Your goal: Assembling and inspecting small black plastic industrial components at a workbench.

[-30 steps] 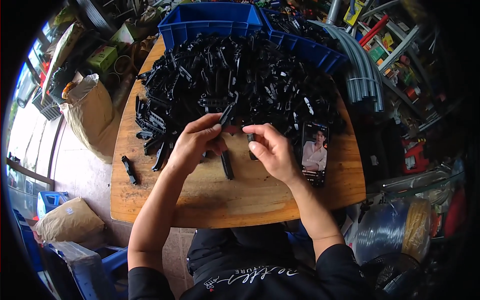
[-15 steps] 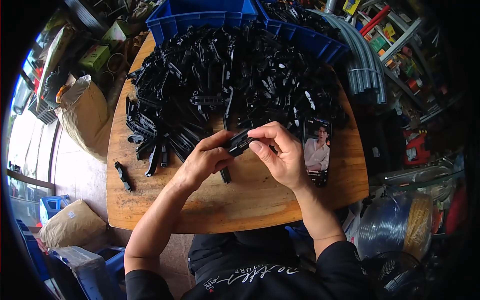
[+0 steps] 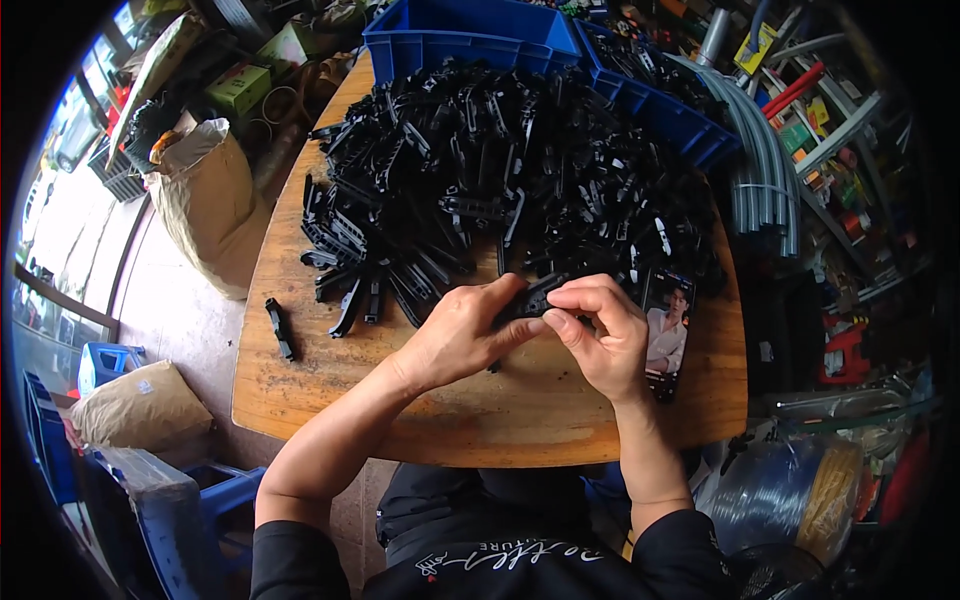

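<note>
Both my hands meet over the near half of the wooden table, holding one black plastic part [image 3: 532, 300]. My left hand [image 3: 462, 328] grips its left end between thumb and fingers. At the other end my right hand [image 3: 603, 330] pinches it with thumb and fingertips; any small piece in that pinch is hidden. Beyond them spreads a large heap of black plastic parts [image 3: 440, 160], many long and ribbed. A single black part [image 3: 279, 329] lies apart on the left of the table.
A phone [image 3: 665, 335] showing a person on its screen lies right of my hands on the wooden table [image 3: 420, 425]. Two blue bins [image 3: 470, 45] stand at the far edge. Paper sacks [image 3: 205, 190] are on the left; grey pipes [image 3: 765, 190] and a bagged coil [image 3: 780, 490] are on the right.
The whole view has shifted, so the table sits further right and lower. My left thumb now stretches along the part, and my right fingers have closed nearer to its end.
</note>
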A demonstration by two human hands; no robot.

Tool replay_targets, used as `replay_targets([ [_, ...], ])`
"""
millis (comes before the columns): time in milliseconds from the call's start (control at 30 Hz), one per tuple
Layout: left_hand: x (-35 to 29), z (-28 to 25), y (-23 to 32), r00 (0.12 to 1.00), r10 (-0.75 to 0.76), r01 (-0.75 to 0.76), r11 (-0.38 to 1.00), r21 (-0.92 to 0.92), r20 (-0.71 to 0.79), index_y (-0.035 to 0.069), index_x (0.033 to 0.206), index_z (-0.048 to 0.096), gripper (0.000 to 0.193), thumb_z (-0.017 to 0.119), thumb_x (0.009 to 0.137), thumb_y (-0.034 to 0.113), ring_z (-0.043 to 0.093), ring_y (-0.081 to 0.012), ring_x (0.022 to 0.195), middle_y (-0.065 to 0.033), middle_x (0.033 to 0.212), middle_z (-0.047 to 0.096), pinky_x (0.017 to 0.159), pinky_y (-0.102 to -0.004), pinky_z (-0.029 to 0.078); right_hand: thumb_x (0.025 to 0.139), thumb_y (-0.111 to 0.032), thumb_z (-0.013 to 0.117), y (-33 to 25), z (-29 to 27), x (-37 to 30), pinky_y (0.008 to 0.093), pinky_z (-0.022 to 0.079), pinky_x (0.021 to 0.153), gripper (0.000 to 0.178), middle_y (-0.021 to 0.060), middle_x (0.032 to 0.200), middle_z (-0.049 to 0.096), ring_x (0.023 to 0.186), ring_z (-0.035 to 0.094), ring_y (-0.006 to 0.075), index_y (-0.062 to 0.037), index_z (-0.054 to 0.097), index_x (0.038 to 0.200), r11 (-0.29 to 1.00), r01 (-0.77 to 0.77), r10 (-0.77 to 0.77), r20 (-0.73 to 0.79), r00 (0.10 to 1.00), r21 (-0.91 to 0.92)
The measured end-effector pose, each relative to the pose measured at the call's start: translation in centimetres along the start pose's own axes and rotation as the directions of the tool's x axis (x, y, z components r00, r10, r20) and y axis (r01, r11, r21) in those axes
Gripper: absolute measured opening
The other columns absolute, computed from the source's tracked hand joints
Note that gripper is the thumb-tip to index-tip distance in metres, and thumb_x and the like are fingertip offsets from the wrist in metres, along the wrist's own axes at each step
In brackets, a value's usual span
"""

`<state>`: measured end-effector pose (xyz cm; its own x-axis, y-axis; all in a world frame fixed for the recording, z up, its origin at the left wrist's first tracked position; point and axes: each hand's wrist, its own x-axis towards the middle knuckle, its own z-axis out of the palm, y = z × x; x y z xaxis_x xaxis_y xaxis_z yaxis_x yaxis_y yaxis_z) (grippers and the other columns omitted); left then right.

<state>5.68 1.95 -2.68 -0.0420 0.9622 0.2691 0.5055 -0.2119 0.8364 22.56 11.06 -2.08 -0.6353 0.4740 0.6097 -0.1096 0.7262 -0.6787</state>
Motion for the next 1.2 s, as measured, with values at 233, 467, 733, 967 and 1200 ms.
replay_targets([
  [233, -0.2, -0.1, 0.1, 0.999, 0.039, -0.028, 0.97, 0.243, -0.039, -0.002, 0.091, 0.05, 0.034, 0.066, 0.083, 0.027, 0.057, -0.0373, 0.059, -0.0171, 0.06, 0.054, 0.051, -0.0393, 0.043, 0.08, 0.002, 0.067, 0.2, 0.3, -0.1, 0.0228, 0.048, 0.072, 0.013, 0.0083, 0.093, 0.059, 0.083, 0.057, 0.0125, 0.0017, 0.061, 0.092, 0.999, -0.02, 0.021, -0.02, 1.0, 0.037],
  [467, -0.3, 0.1, 0.2, 0.999, 0.037, -0.03, 0.97, 0.24, -0.025, -0.001, 0.088, 0.047, 0.032, 0.064, 0.084, 0.026, 0.057, -0.0353, 0.055, -0.0159, 0.057, 0.053, 0.048, -0.0383, 0.042, 0.079, -0.017, 0.072, 0.0, 0.2, 0.1, 0.0231, 0.048, 0.075, 0.043, 0.008, 0.105, 0.048, 0.087, 0.053, 0.0109, 0.002, 0.053, 0.111, 0.996, -0.09, 0.09, -0.003, 0.996, 0.023],
  [733, -0.6, 0.7, 0.0, 0.993, 0.115, -0.112, 0.989, 0.096, -0.03, -0.001, 0.091, 0.052, 0.032, 0.062, 0.087, 0.029, 0.054, -0.024, 0.045, -0.0113, 0.052, 0.05, 0.044, -0.0317, 0.04, 0.08, -0.021, 0.072, 0.6, -0.4, -0.5, 0.017, 0.044, 0.067, 0.04, 0.0009, 0.089, 0.058, 0.077, 0.054, 0.0053, 0.0002, 0.053, 0.108, 0.836, -0.412, 0.381, 0.157, 0.911, 0.364],
  [967, -1.3, 0.9, 0.9, 0.996, 0.094, -0.094, 0.994, 0.047, 0.003, 0.0, 0.089, 0.053, 0.034, 0.061, 0.087, 0.033, 0.055, -0.0218, 0.048, -0.0107, 0.058, 0.053, 0.047, -0.0313, 0.041, 0.079, -0.019, 0.074, -0.4, -0.8, -0.3, 0.0168, 0.044, 0.063, 0.03, -0.0003, 0.082, 0.058, 0.072, 0.054, 0.0046, -0.0011, 0.057, 0.094, 0.887, -0.356, 0.333, 0.127, 0.934, 0.293],
  [1200, -0.1, 0.3, 0.8, 0.98, 0.193, -0.193, 0.981, 0.003, -0.051, 0.002, 0.083, 0.05, 0.023, 0.069, 0.074, 0.01, 0.058, -0.0346, 0.062, -0.0146, 0.07, 0.057, 0.052, -0.0396, 0.045, 0.073, -0.03, 0.076, 0.5, -0.2, 0.2, 0.0211, 0.049, 0.062, 0.039, 0.0034, 0.081, 0.06, 0.068, 0.059, 0.0102, -0.0009, 0.059, 0.092, 0.991, -0.068, 0.069, -0.003, 0.998, 0.117],
])
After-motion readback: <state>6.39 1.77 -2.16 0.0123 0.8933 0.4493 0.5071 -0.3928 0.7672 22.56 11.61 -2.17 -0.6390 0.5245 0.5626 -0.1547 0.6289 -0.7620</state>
